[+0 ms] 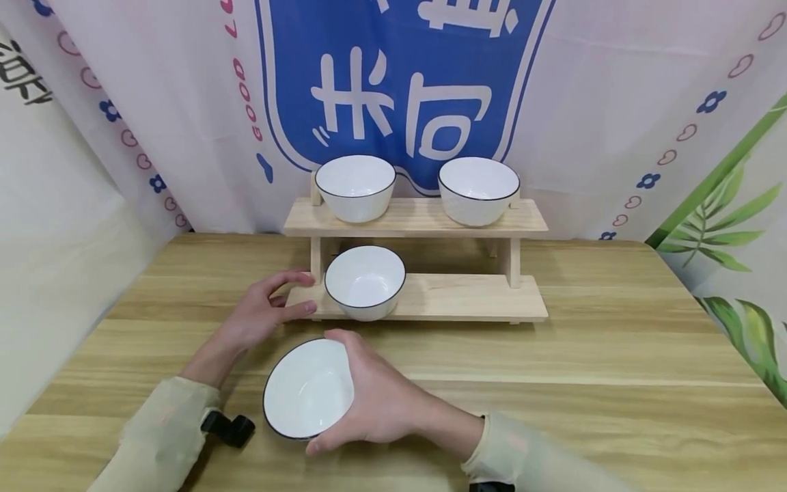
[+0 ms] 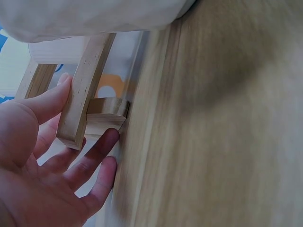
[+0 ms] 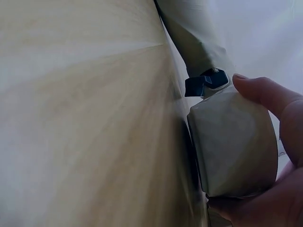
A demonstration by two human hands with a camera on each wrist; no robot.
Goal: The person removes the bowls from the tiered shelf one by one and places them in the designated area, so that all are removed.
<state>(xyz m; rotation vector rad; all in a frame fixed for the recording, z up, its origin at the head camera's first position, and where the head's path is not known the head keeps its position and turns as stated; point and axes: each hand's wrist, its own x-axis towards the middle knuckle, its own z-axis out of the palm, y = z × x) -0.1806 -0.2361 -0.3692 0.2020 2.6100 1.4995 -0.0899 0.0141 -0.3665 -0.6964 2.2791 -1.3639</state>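
Note:
My right hand [image 1: 384, 396] grips a white bowl [image 1: 307, 389] with a dark rim, thumb and fingers spread across its right side. The bowl is tilted in front of the stand, and its outer wall shows in the right wrist view [image 3: 236, 146]. At the lower tier's left end, my left hand [image 1: 258, 314] holds the two-tier wooden stand [image 1: 455, 297], thumb at the front and fingers behind. In the left wrist view, the thumb meets the board [image 2: 85, 90]. Close to this hand, another white bowl [image 1: 365, 280] sits upright on the lower tier.
Two matching bowls, one left [image 1: 356, 184] and one right [image 1: 478, 188], stand on the upper tier. The stand rests on a wood-grain table [image 1: 615, 383]. Behind it hangs a printed curtain [image 1: 590, 123] with a blue panel.

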